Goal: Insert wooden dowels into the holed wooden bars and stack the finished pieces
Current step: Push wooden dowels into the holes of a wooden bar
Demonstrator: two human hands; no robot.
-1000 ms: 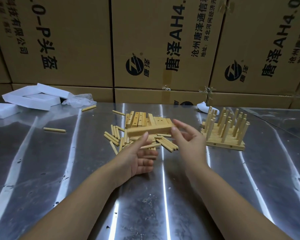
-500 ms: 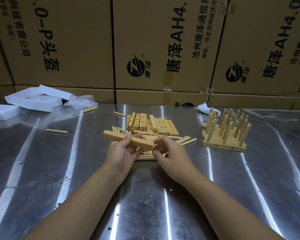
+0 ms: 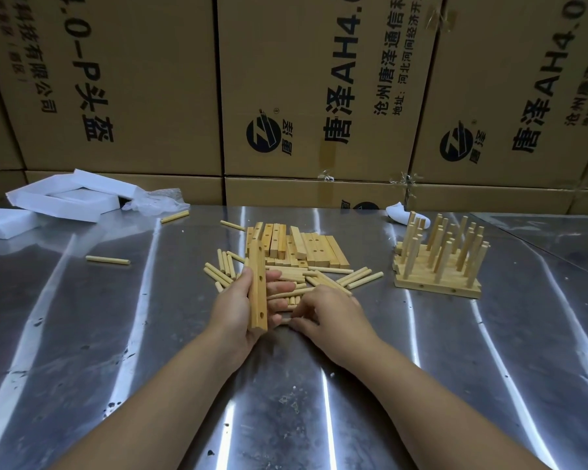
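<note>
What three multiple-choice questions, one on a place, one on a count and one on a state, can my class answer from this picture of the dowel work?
1. Where does the finished stack with upright dowels stand?
A. to the right of the loose dowels
B. on the white foam
C. on top of a cardboard box

2. How many holes show on the bar held in the left hand?
A. one
B. three
C. six

3. What state is that bar in?
A. it has no dowels in it
B. it is full of dowels
C. it is snapped in two

Answers:
1 A, the stack sits well to the right of the loose dowels.
2 B, three dark holes show along the bar's face.
3 A, all three holes are empty and the bar is whole.
</note>
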